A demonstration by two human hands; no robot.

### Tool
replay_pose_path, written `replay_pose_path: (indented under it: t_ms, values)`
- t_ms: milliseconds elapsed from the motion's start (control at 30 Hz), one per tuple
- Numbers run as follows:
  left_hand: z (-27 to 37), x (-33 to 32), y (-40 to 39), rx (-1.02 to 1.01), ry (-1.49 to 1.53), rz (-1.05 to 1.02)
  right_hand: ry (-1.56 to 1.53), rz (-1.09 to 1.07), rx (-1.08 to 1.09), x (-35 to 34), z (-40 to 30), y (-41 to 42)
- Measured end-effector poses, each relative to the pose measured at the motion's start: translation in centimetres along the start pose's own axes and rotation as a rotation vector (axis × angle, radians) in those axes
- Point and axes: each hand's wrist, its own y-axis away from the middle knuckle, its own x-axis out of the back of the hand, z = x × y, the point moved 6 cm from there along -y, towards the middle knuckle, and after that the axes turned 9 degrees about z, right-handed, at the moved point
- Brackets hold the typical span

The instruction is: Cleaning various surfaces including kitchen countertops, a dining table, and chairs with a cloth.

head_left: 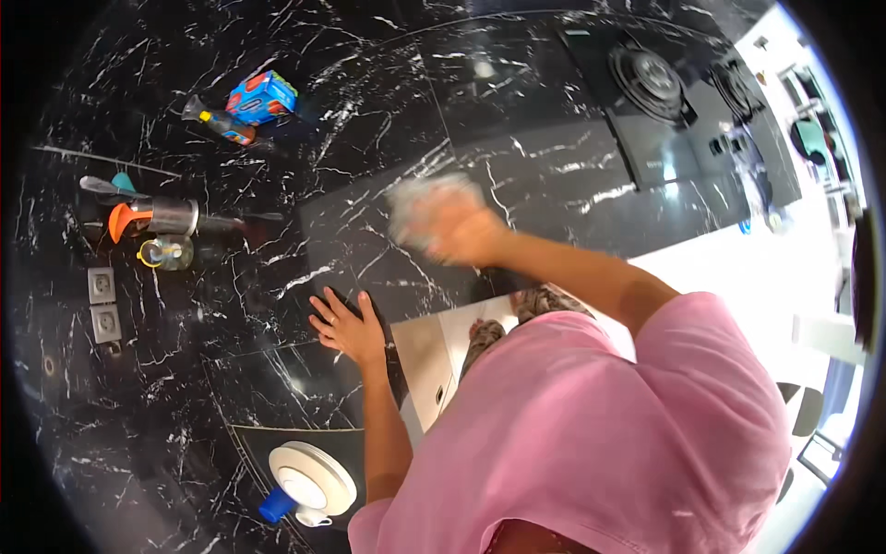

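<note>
My right hand [460, 228], blurred by motion, holds a crumpled pale cloth [422, 201] over the black marbled countertop [387, 270]. Parts of the cloth lie under my palm, out of sight. My left hand [349, 329] rests palm down near the counter's front edge, fingers spread, with a ring on one finger and nothing held.
Left stand a utensil holder [173, 216] with an orange ladle [123, 220], and a glass jar [173, 253]. A bottle [232, 130] and a blue box [263, 97] are at the back. A gas hob [651, 83] sits right; stacked plates [325, 478] lie lower left.
</note>
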Motion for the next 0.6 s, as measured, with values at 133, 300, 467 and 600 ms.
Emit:
replay_pose_path:
  t_ms: [133, 300, 467, 600]
  values:
    - [-0.1, -1.0, -0.1, 0.005, -0.078, -0.012, 0.559, 0.238, -0.528, 10.6, 11.0, 10.9]
    - [-0.2, -1.5, -0.2, 0.015, -0.044, -0.047, 0.613, 0.274, -0.812, 8.0, 6.1, 9.6]
    - [-1.1, -1.7, -0.2, -0.02, 0.063, -0.03, 0.016, 0.125, -0.118, -3.4, -12.2, 4.7]
    - [-2.1, -2.2, 0.0, -0.085, 0.102, -0.017, 0.271, 0.229, -0.134, 1.3, -7.4, 12.5]
